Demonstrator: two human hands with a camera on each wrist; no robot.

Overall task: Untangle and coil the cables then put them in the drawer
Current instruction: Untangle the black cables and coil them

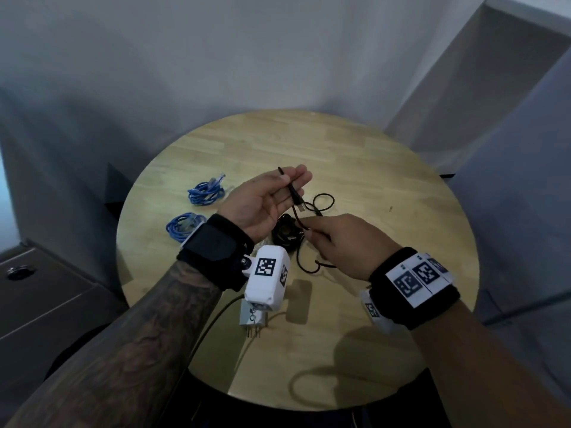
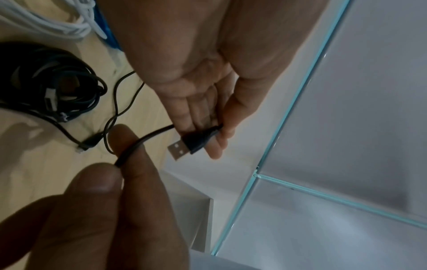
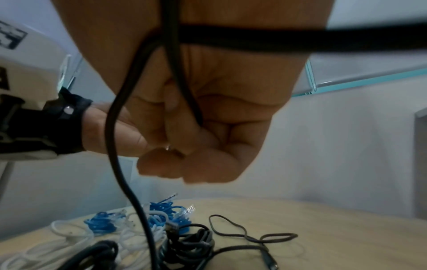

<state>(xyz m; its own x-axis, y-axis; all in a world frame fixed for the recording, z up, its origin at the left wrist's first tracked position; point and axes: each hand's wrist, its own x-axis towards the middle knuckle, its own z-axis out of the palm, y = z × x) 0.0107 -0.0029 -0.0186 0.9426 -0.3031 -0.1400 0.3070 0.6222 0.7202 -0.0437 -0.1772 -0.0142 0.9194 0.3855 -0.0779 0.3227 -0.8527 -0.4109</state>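
Observation:
Above the round wooden table (image 1: 386, 168), my left hand (image 1: 289, 182) lies palm up. Its thumb pinches a black USB cable (image 1: 293, 193) just behind the plug (image 2: 182, 146) against the fingers. My right hand (image 1: 309, 230) is a little nearer to me and pinches the same cable (image 2: 129, 146) between thumb and forefinger. The rest of the cable hangs to the table in loose loops (image 1: 324, 200). In the right wrist view the cable (image 3: 115, 146) runs across my right hand (image 3: 184, 142), whose fingers are curled.
Two coiled blue cables (image 1: 205, 191) (image 1: 184, 226) lie on the table's left side. A black coiled bundle (image 1: 285, 233) sits under my hands, with white cables (image 3: 69, 237) beside it. A white charger (image 1: 251, 319) lies near the front edge. Grey drawers (image 1: 37, 298) stand at the left.

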